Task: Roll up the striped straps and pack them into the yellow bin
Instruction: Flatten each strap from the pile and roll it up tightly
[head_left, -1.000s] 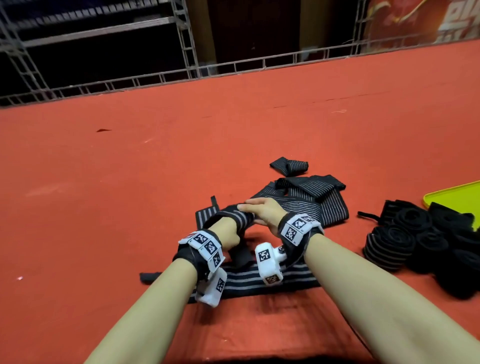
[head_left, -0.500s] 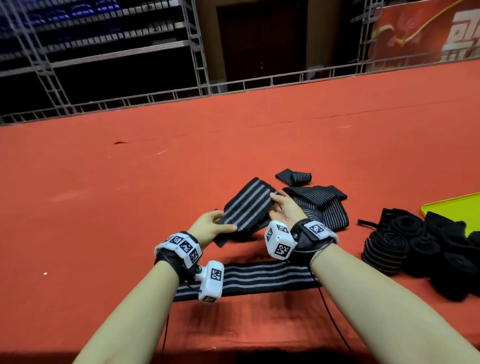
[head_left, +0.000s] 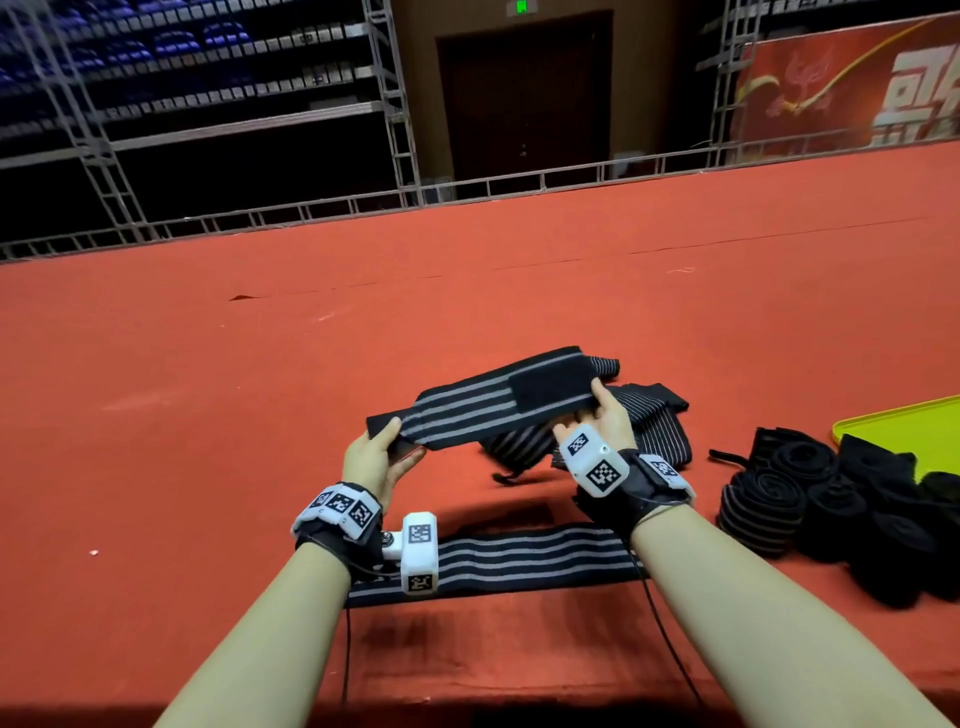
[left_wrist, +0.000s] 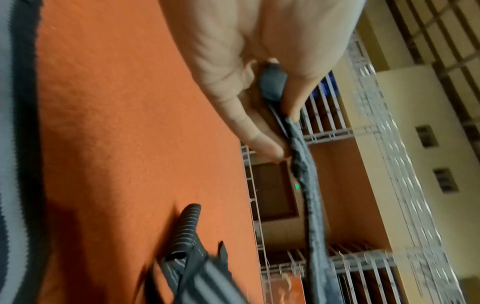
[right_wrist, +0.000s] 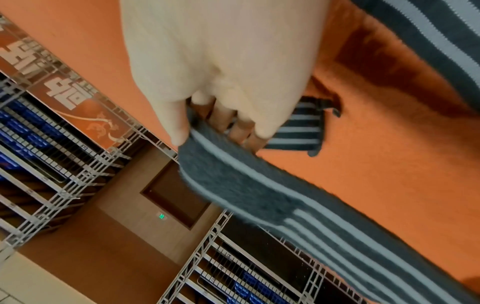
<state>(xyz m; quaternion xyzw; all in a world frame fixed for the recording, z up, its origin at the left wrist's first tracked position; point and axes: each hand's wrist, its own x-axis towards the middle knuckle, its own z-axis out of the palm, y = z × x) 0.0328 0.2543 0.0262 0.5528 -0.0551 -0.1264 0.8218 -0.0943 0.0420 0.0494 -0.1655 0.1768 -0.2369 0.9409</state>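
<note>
Since a second ago the strap has gone from a bunch between our hands at the carpet to a length drawn out in the air, and the head camera has tilted up.

From the head view, our left hand pinches one end of the striped strap between thumb and fingers, and our right hand grips the other end, thumb on top beside the dark fuzzy patch. The strap hangs taut above the red carpet, in front of the loose pile of straps. A second strap lies flat near our wrists. The rolled straps sit beside the yellow bin, not in it (only the bin's corner shows, so its contents are unknown). To roll well, we judge it best to keep the strap flat and untwisted, start tight from one end, and hold the edges in line.

In the left wrist view, the left hand clamps the strap edge-on; blur smears the pile below.

In the right wrist view, the right hand holds the strap with thumb over and fingers under. How many straps the pile holds we cannot tell.
</note>
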